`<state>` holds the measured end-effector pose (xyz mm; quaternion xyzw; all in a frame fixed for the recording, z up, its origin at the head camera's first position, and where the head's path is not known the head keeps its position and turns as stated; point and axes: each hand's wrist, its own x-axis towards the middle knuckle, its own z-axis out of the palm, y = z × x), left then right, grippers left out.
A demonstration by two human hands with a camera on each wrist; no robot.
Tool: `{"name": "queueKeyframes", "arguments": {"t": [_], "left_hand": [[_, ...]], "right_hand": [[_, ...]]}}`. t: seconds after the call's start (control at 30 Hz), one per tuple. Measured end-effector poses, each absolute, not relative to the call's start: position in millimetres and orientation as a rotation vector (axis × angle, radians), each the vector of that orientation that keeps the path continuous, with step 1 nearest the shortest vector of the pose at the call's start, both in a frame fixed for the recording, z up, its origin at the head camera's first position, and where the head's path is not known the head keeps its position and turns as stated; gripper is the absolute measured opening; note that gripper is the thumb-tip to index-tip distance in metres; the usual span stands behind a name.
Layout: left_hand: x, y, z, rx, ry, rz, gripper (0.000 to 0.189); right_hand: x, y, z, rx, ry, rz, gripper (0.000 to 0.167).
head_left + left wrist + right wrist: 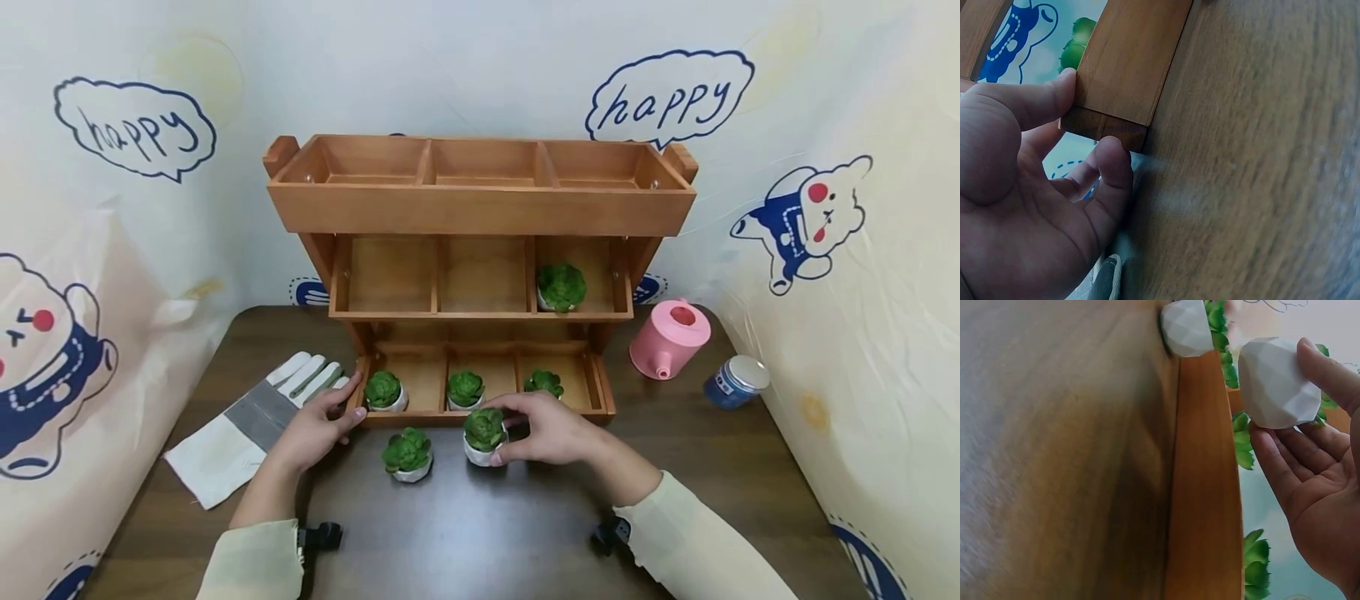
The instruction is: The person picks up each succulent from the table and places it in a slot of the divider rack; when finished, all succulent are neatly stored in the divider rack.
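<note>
R fingers in pinch on potted plant, L fingers ditto on shelf; watering can head-cam only

The left hand grips with thumb and bent fingers; the right hand pinches between thumb and fingertips; both forearms angle forward and inward.

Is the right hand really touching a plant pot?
Touching. The right wrist view shows the right hand pinching the white pot between its thumb and fingers.
</note>
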<state>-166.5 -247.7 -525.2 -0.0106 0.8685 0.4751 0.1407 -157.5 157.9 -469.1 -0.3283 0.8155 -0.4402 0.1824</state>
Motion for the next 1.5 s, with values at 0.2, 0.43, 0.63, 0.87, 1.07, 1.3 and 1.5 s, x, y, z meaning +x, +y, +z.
{"name": "queueKeyframes", "arguments": {"t": [0.2, 0.43, 0.63, 0.87, 1.07, 1.3, 1.5], "left_hand": [[-165, -247, -528, -0.05, 2.495, 1.359, 0.07], [-166, -249, -527, -0.037, 2.51, 1.358, 0.07], [-166, -250, -526, -0.044, 2.506, 1.362, 0.071], [-167, -251, -525, -0.049, 2.501, 1.371, 0.07], [-166, -250, -525, -0.04, 2.5, 1.377, 0.069], [-166, -250, -526, -0.036, 2.498, 1.386, 0.071], [-166, -250, -524, -0.038, 2.493, 1.392, 0.071]], "right_hand": [[-158, 159, -460, -0.965, 2.373, -1.211, 0.063], [-166, 159, -448, -1.011, 2.381, -1.282, 0.063], [-172, 158, -435, -1.067, 2.436, -1.217, 0.061], [-181, 153, -415, -1.094, 2.456, -1.189, 0.06], [-190, 149, -401, -1.126, 2.465, -1.201, 0.061], [-194, 145, -382, -1.167, 2.483, -1.194, 0.061], [-198, 142, -366, -1.203, 2.499, -1.186, 0.062]]}}
